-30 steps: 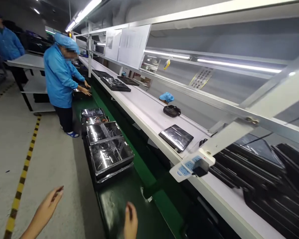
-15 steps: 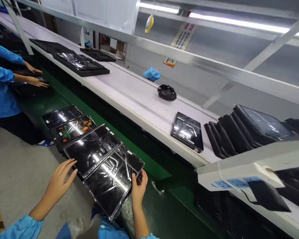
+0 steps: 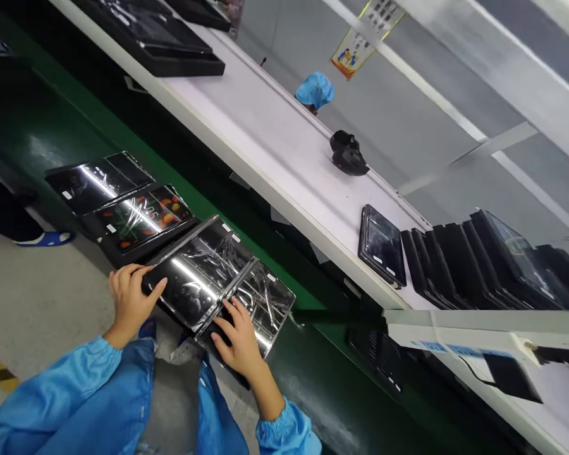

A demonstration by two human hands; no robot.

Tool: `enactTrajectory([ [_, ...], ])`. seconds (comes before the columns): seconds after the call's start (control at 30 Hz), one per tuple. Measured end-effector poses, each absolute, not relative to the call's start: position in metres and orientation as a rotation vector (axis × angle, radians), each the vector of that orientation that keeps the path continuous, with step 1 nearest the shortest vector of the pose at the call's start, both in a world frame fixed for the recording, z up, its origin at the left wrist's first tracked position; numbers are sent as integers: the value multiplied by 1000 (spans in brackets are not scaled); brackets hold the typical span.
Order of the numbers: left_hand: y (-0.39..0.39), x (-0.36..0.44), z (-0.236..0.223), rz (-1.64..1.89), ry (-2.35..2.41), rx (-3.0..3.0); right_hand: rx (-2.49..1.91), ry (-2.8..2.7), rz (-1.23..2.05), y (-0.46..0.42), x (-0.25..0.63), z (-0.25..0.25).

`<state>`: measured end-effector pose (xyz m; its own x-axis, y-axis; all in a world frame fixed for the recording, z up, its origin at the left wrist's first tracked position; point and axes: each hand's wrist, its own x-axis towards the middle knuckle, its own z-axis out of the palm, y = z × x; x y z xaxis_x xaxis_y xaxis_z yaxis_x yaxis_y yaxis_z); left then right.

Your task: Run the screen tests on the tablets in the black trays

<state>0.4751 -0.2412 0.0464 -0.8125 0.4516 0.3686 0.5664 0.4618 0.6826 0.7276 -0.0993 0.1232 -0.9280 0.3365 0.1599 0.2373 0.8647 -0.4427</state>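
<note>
Two black screen panels under shiny clear film lie side by side in front of me. My left hand [image 3: 133,300] is at the left edge of the wider screen panel [image 3: 189,278], its thumb over the surface and its bent fingers at the rim. My right hand [image 3: 237,335] lies with fingers spread over the right-hand screen panel [image 3: 268,300], fingertips near the seam between the two. Further left lie a panel with a colourful fruit picture [image 3: 145,218] and another dark panel [image 3: 99,180]. What is beneath my palms is hidden.
The panels rest over a green surface [image 3: 313,379]. Above it runs a white shelf [image 3: 275,151] with black trays [image 3: 180,60], a black strapped object [image 3: 348,153], a tablet-like device [image 3: 383,246] and a leaning row of black devices [image 3: 474,259]. Behind shows a person's blue cap [image 3: 315,90].
My right hand has left the right panel's far edge and moved left to the seam. My left hand now touches the wider panel's edge. The view has tilted and shifted.
</note>
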Motion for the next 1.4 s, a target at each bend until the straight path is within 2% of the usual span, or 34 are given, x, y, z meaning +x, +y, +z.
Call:
enactTrajectory([
  [0.13,-235,479,46,-1489,-2523,-823,-314,-2885,585,-94,712,122],
  [0.53,-225,482,37,-1807,-2476,-794,-172,-3062,507,-86,710,117],
  [0.7,-225,489,30,-2021,-2458,-527,-166,-2932,565,-79,718,112],
  [0.8,-242,497,29,-2100,-2472,-367,-398,-2662,597,-74,728,108],
  [0.97,-289,517,37,-1716,-2579,-670,-987,-2096,658,-56,761,106],
  [1.1,-302,532,47,-1460,-2553,-1013,-1107,-2007,685,-41,794,105],
  [1.23,-275,543,63,-1247,-2390,-1489,-1154,-1964,675,-31,813,105],
  [1.4,-195,540,94,-1027,-2397,-1778,-1158,-2048,645,-21,809,105],
])
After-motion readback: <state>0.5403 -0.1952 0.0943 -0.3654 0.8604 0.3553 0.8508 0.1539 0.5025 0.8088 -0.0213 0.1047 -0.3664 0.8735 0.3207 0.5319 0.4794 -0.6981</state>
